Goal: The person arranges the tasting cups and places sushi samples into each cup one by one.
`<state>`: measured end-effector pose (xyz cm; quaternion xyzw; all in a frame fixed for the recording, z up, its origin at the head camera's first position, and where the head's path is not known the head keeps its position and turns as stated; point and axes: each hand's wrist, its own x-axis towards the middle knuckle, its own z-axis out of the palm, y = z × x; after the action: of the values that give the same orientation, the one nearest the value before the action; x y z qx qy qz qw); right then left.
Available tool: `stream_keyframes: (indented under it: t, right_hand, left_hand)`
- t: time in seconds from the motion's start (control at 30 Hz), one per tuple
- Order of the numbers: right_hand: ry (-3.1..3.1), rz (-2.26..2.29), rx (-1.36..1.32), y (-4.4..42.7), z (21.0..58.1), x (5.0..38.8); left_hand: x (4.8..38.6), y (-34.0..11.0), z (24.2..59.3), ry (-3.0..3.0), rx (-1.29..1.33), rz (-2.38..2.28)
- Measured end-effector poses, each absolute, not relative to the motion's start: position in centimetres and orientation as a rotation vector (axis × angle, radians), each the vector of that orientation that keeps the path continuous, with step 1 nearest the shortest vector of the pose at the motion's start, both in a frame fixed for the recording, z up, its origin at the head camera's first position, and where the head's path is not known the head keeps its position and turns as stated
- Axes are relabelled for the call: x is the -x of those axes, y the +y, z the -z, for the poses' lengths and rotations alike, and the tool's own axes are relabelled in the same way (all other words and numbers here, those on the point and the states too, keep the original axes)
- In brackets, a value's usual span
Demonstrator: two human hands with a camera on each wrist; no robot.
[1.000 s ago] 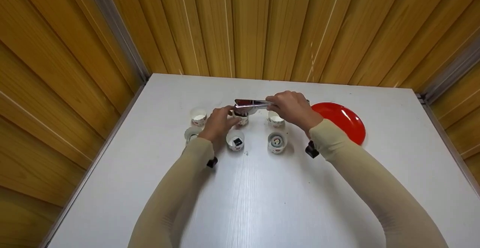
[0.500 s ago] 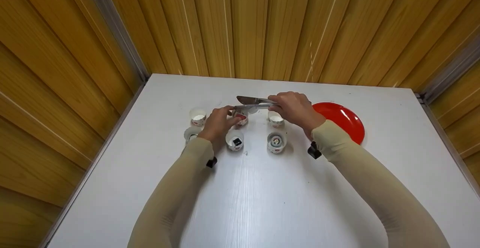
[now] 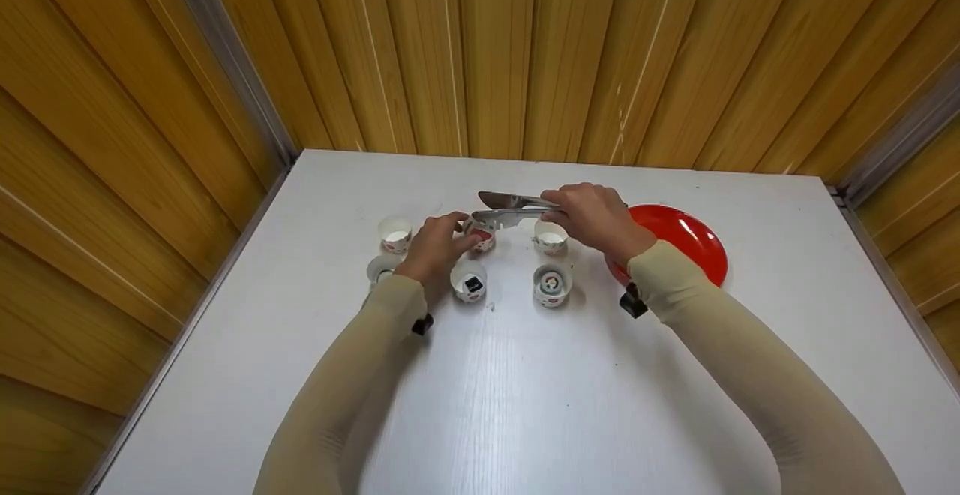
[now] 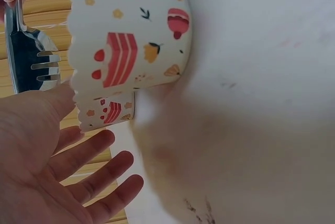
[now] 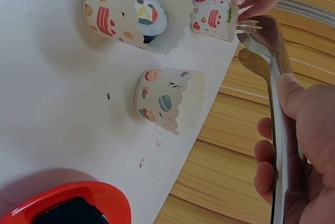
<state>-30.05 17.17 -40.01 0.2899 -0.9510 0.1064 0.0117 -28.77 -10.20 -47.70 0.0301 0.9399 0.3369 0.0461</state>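
My right hand grips metal serving tongs, one arm ending in fork tines. Their arms stand apart over the back middle paper cup, which has something red inside. My left hand holds this cup near its rim with thumb and index finger; the other fingers stretch loosely in the left wrist view. In front stands a paper cup with a black piece in it. To its right, another cup contains a sushi roll.
A red plate lies right, partly behind my right forearm, with something black on it in the right wrist view. More patterned paper cups stand at back right, back left and front left, the last partly hidden.
The tongs' arms have spread apart, and the tongs have shifted slightly right and away from the cup. The red content of the back middle cup has come into view. My left hand stays.
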Motion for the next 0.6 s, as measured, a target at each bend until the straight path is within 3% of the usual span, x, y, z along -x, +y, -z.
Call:
stream_keyframes:
  t: [0.6]
  right_hand:
    - [-2.935, -0.365, -0.812, 21.1, 38.9, 30.3]
  left_hand:
    - [29.0, -10.9, 47.0, 2.873, -0.135, -0.970]
